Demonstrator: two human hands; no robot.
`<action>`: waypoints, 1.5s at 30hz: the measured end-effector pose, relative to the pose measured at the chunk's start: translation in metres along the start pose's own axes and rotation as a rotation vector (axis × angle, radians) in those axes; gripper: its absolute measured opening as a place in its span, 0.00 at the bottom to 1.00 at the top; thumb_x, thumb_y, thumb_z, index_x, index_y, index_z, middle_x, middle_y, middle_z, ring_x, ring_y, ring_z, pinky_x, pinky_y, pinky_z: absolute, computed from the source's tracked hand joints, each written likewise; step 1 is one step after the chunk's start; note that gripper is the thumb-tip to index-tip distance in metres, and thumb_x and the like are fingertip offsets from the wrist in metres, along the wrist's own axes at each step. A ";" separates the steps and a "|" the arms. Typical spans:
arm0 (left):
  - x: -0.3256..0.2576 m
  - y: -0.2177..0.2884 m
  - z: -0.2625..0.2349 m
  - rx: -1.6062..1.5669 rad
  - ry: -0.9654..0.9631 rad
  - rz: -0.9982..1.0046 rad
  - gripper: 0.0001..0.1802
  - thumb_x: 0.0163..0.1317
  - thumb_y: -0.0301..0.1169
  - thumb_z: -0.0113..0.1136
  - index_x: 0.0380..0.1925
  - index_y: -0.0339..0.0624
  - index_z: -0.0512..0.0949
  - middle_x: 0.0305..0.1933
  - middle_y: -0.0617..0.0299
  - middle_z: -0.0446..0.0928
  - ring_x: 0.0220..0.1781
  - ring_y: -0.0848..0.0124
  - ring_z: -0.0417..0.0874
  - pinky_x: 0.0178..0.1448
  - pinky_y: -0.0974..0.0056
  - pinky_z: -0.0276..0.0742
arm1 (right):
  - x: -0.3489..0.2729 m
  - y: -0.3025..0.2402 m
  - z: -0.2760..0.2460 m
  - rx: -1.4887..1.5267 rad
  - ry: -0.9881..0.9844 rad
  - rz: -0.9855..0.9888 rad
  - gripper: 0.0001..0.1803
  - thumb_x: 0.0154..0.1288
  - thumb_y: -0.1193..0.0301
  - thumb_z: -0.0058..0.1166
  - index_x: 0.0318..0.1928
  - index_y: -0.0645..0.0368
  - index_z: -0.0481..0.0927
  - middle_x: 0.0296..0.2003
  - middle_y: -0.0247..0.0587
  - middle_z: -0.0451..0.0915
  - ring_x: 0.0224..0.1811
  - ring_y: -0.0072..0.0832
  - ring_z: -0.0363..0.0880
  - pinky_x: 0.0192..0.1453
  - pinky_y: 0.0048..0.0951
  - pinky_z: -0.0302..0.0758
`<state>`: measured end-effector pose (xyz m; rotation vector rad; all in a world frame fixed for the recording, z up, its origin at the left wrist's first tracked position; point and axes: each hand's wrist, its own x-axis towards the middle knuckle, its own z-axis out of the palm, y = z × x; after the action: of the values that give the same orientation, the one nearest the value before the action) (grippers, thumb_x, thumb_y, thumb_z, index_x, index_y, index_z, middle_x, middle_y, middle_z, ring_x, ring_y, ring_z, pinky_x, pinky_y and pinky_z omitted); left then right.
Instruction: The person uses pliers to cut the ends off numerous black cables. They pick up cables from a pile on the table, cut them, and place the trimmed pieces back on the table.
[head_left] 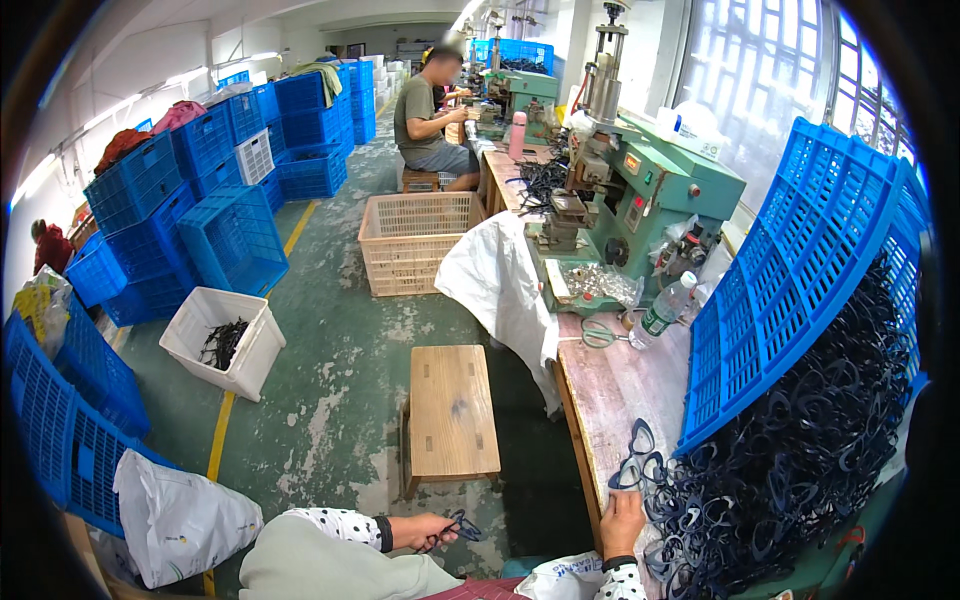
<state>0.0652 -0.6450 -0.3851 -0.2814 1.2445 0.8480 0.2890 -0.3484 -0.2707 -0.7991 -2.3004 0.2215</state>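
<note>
- Our left hand [425, 530] was low, out over the green concrete floor [350, 390], away from the bench.
- It held a dark blue plastic glasses frame [458, 527]. The fingers were curled tight round one end, and the rest of the frame stuck out to the side.
- We think it was held out like that so it stayed apart from the others.
- Our right hand [622, 520] lay on the edge of the long pinkish wooden workbench [615, 390].
- Its fingers were bent only a little. They touched the near edge of the big pile of dark blue glasses frames [790, 450]. We could not tell if they had closed on one.
- The pile spilled out of a large blue plastic crate [800, 270] tipped on its side. It seemed tipped so the frames slid out close to our hand.
- A low wooden stool [452, 415] stood on the floor just beside the bench.
- Further along the bench were a clear plastic bottle [662, 310] and a green metal machine [650, 190]. A white cloth [500, 280] hung over the bench edge there.
- A white bin [222, 340] with a few dark pieces sat on the floor to the left, near stacked blue crates [200, 200].
- Another person [430, 120] sat far off at the same bench.
</note>
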 end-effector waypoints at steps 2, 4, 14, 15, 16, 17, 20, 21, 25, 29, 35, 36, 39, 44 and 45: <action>-0.005 0.003 0.004 0.013 0.027 0.003 0.16 0.69 0.47 0.54 0.28 0.49 0.77 0.16 0.74 0.68 0.12 0.83 0.62 0.11 0.73 0.50 | -0.001 -0.001 0.000 -0.004 -0.003 0.005 0.06 0.58 0.77 0.59 0.36 0.54 0.80 0.33 0.44 0.74 0.32 0.47 0.78 0.33 0.44 0.76; 0.001 0.006 0.001 0.065 0.015 -0.044 0.15 0.73 0.47 0.45 0.36 0.53 0.75 0.20 0.75 0.70 0.13 0.83 0.59 0.13 0.73 0.46 | -0.001 0.000 0.001 0.001 0.006 0.004 0.06 0.58 0.77 0.59 0.36 0.54 0.80 0.33 0.45 0.74 0.33 0.47 0.78 0.33 0.44 0.76; -0.055 0.206 -0.008 0.100 0.230 0.624 0.17 0.72 0.45 0.46 0.29 0.51 0.76 0.22 0.70 0.73 0.20 0.78 0.70 0.21 0.66 0.63 | -0.009 0.010 0.000 -0.036 0.011 0.002 0.06 0.58 0.75 0.58 0.37 0.54 0.79 0.33 0.44 0.74 0.34 0.46 0.78 0.33 0.44 0.76; -0.078 0.259 -0.015 0.205 0.289 0.887 0.16 0.72 0.44 0.47 0.29 0.49 0.77 0.25 0.67 0.75 0.27 0.76 0.75 0.28 0.63 0.70 | -0.010 0.009 0.000 -0.043 0.002 0.017 0.06 0.58 0.75 0.58 0.37 0.54 0.79 0.33 0.44 0.74 0.34 0.46 0.78 0.33 0.44 0.76; -0.115 0.331 -0.035 0.259 0.322 1.234 0.21 0.72 0.49 0.48 0.27 0.47 0.76 0.23 0.67 0.74 0.24 0.76 0.71 0.26 0.63 0.65 | -0.004 0.002 0.004 -0.023 -0.006 0.003 0.06 0.58 0.75 0.58 0.37 0.54 0.79 0.33 0.44 0.74 0.34 0.46 0.78 0.33 0.44 0.75; -0.158 0.392 -0.039 0.132 0.409 1.302 0.28 0.70 0.56 0.47 0.23 0.44 0.77 0.18 0.67 0.70 0.18 0.76 0.67 0.21 0.64 0.60 | 0.000 -0.002 0.005 -0.019 -0.020 -0.004 0.06 0.58 0.75 0.58 0.37 0.54 0.79 0.34 0.44 0.75 0.34 0.46 0.78 0.33 0.44 0.75; -0.256 0.477 0.022 0.056 0.495 1.348 0.35 0.66 0.64 0.48 0.26 0.40 0.80 0.18 0.64 0.74 0.13 0.74 0.65 0.18 0.64 0.59 | -0.001 0.003 0.000 -0.042 -0.004 0.016 0.06 0.58 0.76 0.58 0.36 0.55 0.79 0.33 0.45 0.74 0.33 0.47 0.78 0.33 0.44 0.75; -0.260 0.487 0.042 0.154 0.559 1.339 0.31 0.66 0.61 0.51 0.32 0.42 0.80 0.24 0.62 0.80 0.14 0.73 0.66 0.20 0.64 0.62 | -0.002 0.002 -0.003 -0.031 -0.013 0.032 0.05 0.58 0.78 0.57 0.35 0.55 0.79 0.33 0.46 0.74 0.34 0.48 0.78 0.34 0.44 0.75; -0.150 0.447 0.096 0.862 0.532 1.560 0.22 0.66 0.48 0.57 0.34 0.37 0.81 0.26 0.58 0.82 0.22 0.70 0.81 0.28 0.62 0.74 | -0.003 0.004 -0.001 -0.006 0.003 0.027 0.05 0.58 0.78 0.57 0.35 0.55 0.78 0.33 0.46 0.74 0.34 0.47 0.78 0.35 0.43 0.75; -0.056 0.294 0.118 0.916 0.098 1.223 0.20 0.68 0.48 0.56 0.28 0.42 0.79 0.18 0.65 0.79 0.21 0.75 0.77 0.27 0.63 0.72 | -0.005 0.005 0.002 -0.045 -0.001 0.013 0.07 0.57 0.76 0.58 0.37 0.54 0.78 0.33 0.42 0.74 0.32 0.44 0.78 0.32 0.43 0.75; 0.051 0.105 0.057 0.562 0.051 0.460 0.12 0.68 0.43 0.54 0.33 0.51 0.80 0.16 0.71 0.71 0.13 0.79 0.63 0.15 0.67 0.51 | -0.003 0.004 0.006 -0.008 -0.018 -0.007 0.08 0.57 0.77 0.58 0.39 0.55 0.79 0.34 0.44 0.74 0.34 0.46 0.79 0.33 0.43 0.76; 0.062 0.082 0.048 0.510 0.119 0.370 0.12 0.69 0.43 0.54 0.39 0.52 0.83 0.16 0.71 0.71 0.12 0.79 0.62 0.16 0.68 0.51 | -0.003 0.005 0.006 -0.014 -0.012 -0.005 0.08 0.57 0.77 0.58 0.39 0.55 0.79 0.34 0.44 0.74 0.34 0.46 0.79 0.33 0.43 0.76; 0.054 0.042 0.030 0.315 0.117 0.209 0.12 0.70 0.40 0.52 0.40 0.49 0.83 0.17 0.72 0.71 0.09 0.80 0.55 0.13 0.70 0.46 | -0.005 0.008 0.002 -0.030 0.010 0.004 0.08 0.57 0.77 0.58 0.38 0.55 0.79 0.34 0.45 0.74 0.34 0.47 0.78 0.33 0.44 0.76; 0.052 0.023 0.002 0.209 0.156 0.181 0.12 0.71 0.40 0.50 0.41 0.48 0.81 0.18 0.71 0.71 0.09 0.79 0.55 0.13 0.69 0.46 | -0.002 0.002 0.003 -0.033 -0.024 0.024 0.07 0.58 0.78 0.57 0.38 0.56 0.78 0.33 0.46 0.74 0.33 0.48 0.77 0.34 0.44 0.75; 0.049 0.025 0.002 0.207 0.159 0.210 0.12 0.71 0.39 0.50 0.40 0.47 0.80 0.18 0.71 0.71 0.09 0.79 0.55 0.12 0.69 0.46 | -0.002 0.004 0.005 -0.032 -0.018 0.014 0.07 0.58 0.77 0.58 0.38 0.56 0.79 0.34 0.46 0.74 0.33 0.48 0.77 0.33 0.45 0.75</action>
<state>0.0527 -0.6069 -0.4226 -0.0521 1.5174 0.8800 0.2887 -0.3463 -0.2763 -0.8329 -2.3212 0.1998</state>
